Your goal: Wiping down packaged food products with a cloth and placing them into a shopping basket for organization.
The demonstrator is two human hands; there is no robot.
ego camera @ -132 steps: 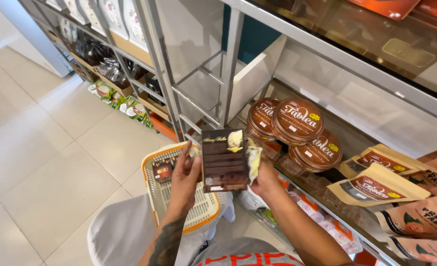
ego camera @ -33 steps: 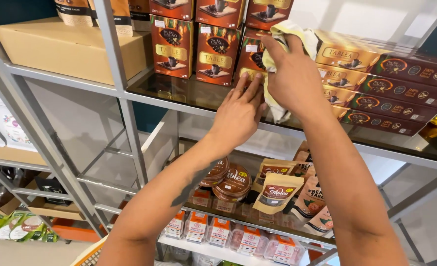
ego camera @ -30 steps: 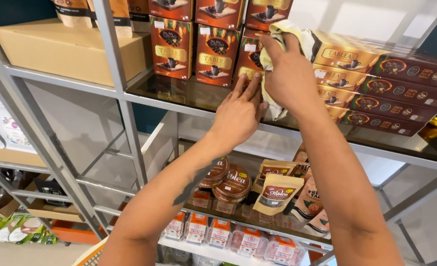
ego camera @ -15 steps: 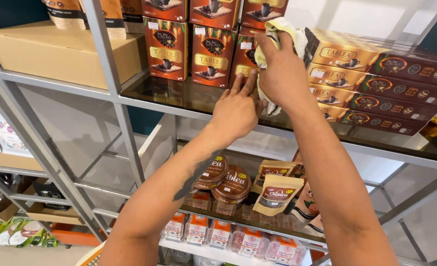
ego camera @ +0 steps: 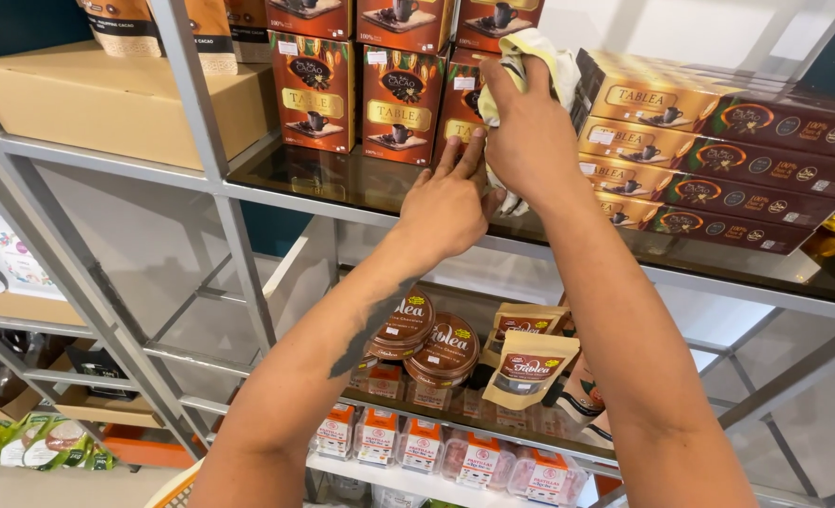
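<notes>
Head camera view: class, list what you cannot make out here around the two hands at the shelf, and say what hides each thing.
- Upright brown box: its front is mostly covered by the left hand and right hand.
- Pale cloth: mostly hidden under the right hand.
- Top row of boxes: cut off by the upper edge.
- Basket: only a corner shows at the bottom edge.

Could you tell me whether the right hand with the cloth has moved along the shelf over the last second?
Yes. The right hand and its cloth have slid slightly left, away from the stacked flat boxes, further across the upright box.
</notes>
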